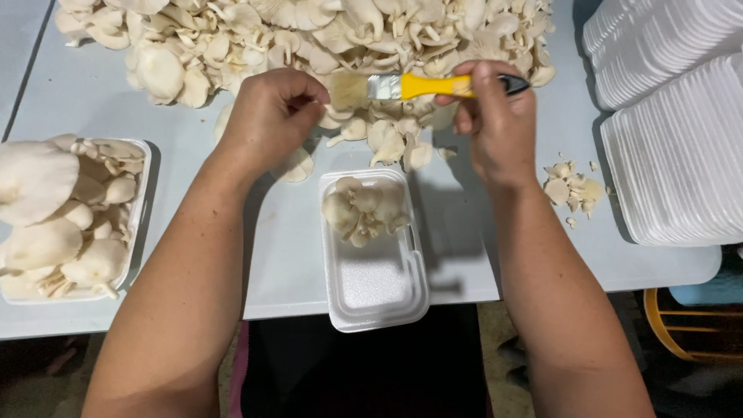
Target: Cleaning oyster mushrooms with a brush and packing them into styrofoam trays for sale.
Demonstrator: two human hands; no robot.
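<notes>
she's mid-cleaning: the right hand (495, 116) pinches a yellow-handled flat paintbrush (402, 87), bristles against a pale oyster mushroom the curled left hand (271, 112) seems to pinch; placing it in the half-filled white foam tray (379, 286) looks next.

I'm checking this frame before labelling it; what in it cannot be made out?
- Head view: whatever the closed left hand pinches, hidden by its fingers.
- Black end of the yellow-handled brush, covered by the right hand.
- Heap of white oyster mushrooms, cut off by the top edge.
- Stacked white foam trays, cut off at right.
</notes>
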